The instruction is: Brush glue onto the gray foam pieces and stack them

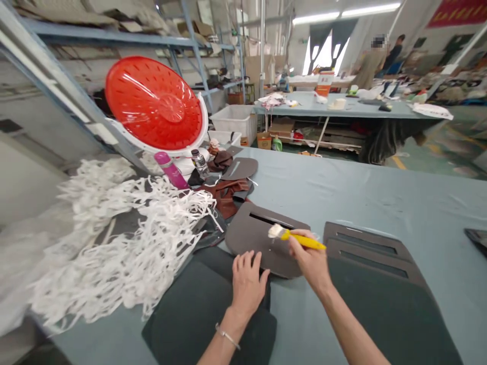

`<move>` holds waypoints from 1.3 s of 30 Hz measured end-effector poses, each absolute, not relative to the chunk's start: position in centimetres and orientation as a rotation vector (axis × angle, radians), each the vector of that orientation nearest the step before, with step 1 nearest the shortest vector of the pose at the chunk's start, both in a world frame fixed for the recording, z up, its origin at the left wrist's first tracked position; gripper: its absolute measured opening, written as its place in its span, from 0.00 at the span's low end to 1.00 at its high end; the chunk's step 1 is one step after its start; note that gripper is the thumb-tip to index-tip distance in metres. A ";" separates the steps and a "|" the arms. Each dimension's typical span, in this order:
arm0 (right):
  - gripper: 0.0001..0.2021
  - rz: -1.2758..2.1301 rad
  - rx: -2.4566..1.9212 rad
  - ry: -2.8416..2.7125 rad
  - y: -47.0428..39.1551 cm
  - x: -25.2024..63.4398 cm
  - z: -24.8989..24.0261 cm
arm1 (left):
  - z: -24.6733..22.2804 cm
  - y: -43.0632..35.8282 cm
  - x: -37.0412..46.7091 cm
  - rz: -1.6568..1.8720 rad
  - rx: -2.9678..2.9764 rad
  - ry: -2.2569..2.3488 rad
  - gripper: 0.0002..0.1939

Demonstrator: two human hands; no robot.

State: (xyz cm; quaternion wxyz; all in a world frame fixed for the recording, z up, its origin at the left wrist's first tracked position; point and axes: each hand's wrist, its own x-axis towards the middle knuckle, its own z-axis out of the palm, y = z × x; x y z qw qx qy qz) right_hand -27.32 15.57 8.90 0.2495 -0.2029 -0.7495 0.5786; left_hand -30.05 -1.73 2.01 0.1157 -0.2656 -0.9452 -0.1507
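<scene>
A yellow-handled paintbrush is gripped in my right hand, its pale bristles over a dark grey rounded panel. The panel has a long slot along its far edge. My left hand lies on the panel's near edge with fingers spread, holding nothing. Below that hand are dark green-black pieces on the table. To the right lies a stack of dark panels with two slots at its far end. Whether the bristles touch the panel I cannot tell.
White strips are heaped at left. Behind them stand a pink bottle, a small clear bottle and a red round basin. Brown scraps lie beyond the panel. A dark object sits at the table's right edge.
</scene>
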 end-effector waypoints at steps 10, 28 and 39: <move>0.10 1.489 -0.357 -2.266 6.9 -44.5 5.2 | 1.3 -4.0 -33.2 -0.751 -0.859 -2.833 0.22; 0.18 0.541 -1.332 -1.880 20.9 -29.4 3.9 | 1.4 -3.8 -33.9 -0.706 -0.956 -2.769 0.22; 0.11 0.584 -1.297 -1.886 7.3 -21.9 6.3 | 2.4 -4.9 -35.3 -1.066 -1.015 -2.870 0.19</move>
